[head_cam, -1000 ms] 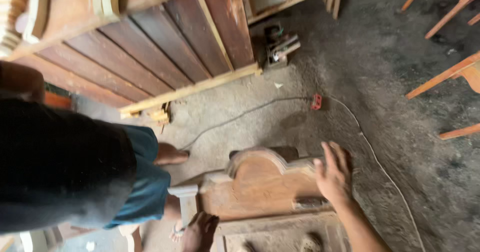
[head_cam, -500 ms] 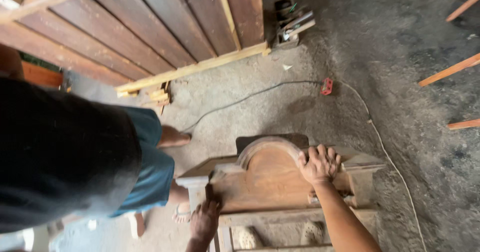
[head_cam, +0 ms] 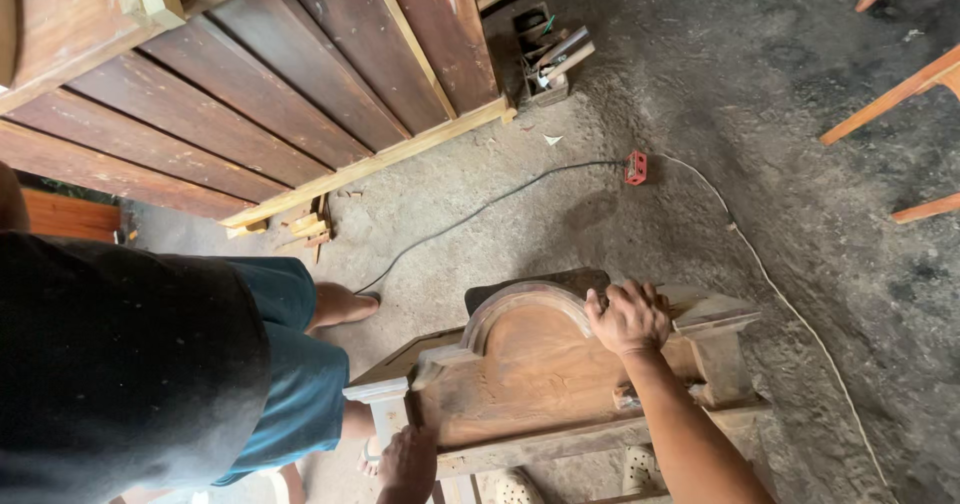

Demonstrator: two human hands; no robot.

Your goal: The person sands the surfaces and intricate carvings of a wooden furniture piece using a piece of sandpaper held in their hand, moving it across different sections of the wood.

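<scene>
We've got the arched, brown carved-wood headboard panel low centre, dusty and matte w/ a smooth curved crest. Our right hand curls shut over the arch's rim at approx. 2 o'clock; our left hand grips its lower edge at 7 o'clock, fingers closed. Rough grey dirt floor lies open toward 12–3 o'clock; thin black cable crosses it.
</scene>
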